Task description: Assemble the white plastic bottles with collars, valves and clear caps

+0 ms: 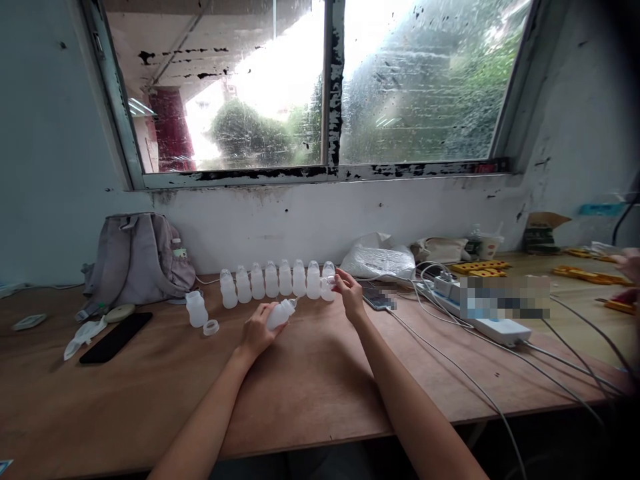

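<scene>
My left hand [259,331] is wrapped round a frosted white baby bottle [280,315], tilted with its nipple end up and to the right. My right hand [350,293] pinches a small clear cap [329,283] at its fingertips, in front of the right end of a row of baby bottles [271,279]. Those stand upright with clear caps on, along the back of the table. To the left, an uncapped bottle [197,309] stands by itself, and a white screw ring [211,327] lies beside it.
A grey backpack [137,257] rests against the wall at left, near a black phone [116,338]. Behind my right hand lie a clear plastic bag [377,259] and another phone [376,297]. A power strip [493,325] with trailing cables occupies the right. Another person's hand [627,263] shows at far right.
</scene>
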`<act>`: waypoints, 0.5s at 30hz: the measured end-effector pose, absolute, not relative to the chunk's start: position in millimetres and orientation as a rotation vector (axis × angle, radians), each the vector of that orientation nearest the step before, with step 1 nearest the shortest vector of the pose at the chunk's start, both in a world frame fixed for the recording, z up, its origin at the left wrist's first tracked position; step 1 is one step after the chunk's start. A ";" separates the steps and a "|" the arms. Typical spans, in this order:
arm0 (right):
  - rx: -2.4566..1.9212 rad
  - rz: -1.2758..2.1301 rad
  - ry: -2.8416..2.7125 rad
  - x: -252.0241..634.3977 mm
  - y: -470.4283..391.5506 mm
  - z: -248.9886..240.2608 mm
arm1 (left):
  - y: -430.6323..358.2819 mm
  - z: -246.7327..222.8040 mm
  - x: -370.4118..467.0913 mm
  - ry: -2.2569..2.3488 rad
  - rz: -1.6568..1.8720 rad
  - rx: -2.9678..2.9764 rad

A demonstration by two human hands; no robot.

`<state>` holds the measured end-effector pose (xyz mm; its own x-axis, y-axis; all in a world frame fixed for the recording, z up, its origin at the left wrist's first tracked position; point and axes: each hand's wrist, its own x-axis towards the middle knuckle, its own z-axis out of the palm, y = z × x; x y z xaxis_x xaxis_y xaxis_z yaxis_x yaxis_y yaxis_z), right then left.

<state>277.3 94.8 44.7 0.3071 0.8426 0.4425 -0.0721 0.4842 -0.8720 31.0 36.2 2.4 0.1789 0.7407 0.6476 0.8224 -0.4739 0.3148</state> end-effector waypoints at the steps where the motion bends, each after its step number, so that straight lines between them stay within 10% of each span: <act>1: -0.840 0.820 -1.064 274.0 94.2 44.1 | 34.8 2.7 33.1 -1.530 -1.175 -2.327; 15: -0.708 1.320 -1.195 254.6 88.2 34.2 | 31.2 3.7 42.0 -1.636 -1.399 -2.382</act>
<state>254.6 88.2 34.2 -0.1558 0.9566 0.2464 -0.3399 0.1823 -0.9226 42.0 31.2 3.7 0.1018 0.7852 0.6108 0.7253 -0.4788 0.4947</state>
